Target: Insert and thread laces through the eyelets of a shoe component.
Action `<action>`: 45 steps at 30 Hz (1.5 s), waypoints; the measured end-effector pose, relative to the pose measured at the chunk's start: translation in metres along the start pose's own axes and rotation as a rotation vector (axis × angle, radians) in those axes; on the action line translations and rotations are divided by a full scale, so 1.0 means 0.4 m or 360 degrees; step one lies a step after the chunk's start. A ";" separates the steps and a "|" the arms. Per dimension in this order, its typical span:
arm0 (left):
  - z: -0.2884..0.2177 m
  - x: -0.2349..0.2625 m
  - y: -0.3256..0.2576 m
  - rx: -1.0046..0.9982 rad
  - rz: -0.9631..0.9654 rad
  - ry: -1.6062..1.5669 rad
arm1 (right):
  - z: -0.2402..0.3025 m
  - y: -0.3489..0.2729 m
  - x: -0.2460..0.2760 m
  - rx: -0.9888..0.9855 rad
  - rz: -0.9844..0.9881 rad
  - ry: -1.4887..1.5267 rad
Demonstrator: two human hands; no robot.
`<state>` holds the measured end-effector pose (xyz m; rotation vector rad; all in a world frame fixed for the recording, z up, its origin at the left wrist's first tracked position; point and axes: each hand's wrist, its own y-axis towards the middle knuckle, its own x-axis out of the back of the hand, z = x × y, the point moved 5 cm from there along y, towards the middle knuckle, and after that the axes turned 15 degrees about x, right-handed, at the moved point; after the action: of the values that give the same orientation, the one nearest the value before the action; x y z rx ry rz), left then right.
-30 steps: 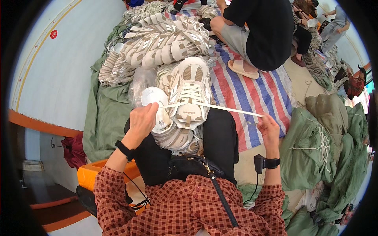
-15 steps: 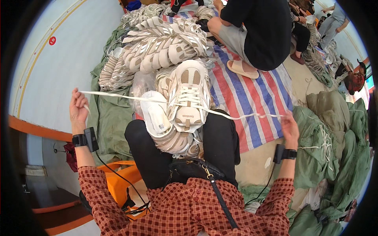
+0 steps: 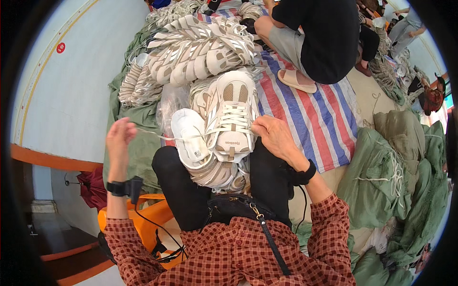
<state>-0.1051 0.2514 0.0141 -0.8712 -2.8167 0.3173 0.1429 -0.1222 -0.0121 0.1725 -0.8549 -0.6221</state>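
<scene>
A beige and white sneaker upper point(image 3: 233, 97) lies across my lap, its toe pointing away from me and its white shoelace point(image 3: 234, 113) threaded in rows across the front. From its left side a length of lace runs out to my left hand point(image 3: 119, 139), whose closed fingers pinch it, slightly blurred. Against the upper's right edge is my right hand point(image 3: 277, 138), with thumb and fingertips closed on the lace by the eyelets; the fingers partly hide the grip. A white sole-shaped piece point(image 3: 190, 136) rests beside the upper, on top of more uppers point(image 3: 219, 177).
Beyond my knees lies a big pile of similar uppers point(image 3: 202, 52). A striped tarp point(image 3: 305, 124) covers the floor, where a person in black point(image 3: 317, 43) crouches. Green sacks point(image 3: 381, 167) stand at right. An orange chair point(image 3: 157, 217) is under me, beside the wall point(image 3: 62, 86).
My right hand has come in from far right to the upper's right edge. My left hand has moved slightly inward and down, and the lace stretched out on both sides is now shorter.
</scene>
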 end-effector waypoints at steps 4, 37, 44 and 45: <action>-0.025 -0.272 -0.168 -0.0577 0.0253 0.0811 | 0.057 0.004 0.008 0.0044 0.0193 -0.0560; -0.036 -0.597 -0.293 -0.2080 0.0384 0.2441 | 0.002 -0.057 -0.058 -0.0225 -0.0581 0.0294; -0.037 -0.598 -0.283 -0.2007 0.0523 0.1976 | 0.004 -0.054 -0.057 -0.0319 -0.0570 0.0426; -0.027 -0.593 -0.259 -0.1752 0.0477 0.1756 | 0.005 -0.054 -0.060 -0.0309 -0.0568 0.0423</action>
<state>0.0350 0.0338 0.0261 -1.0994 -1.6234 -1.3493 0.1201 -0.1257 -0.0345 0.2282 -0.5050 -0.9881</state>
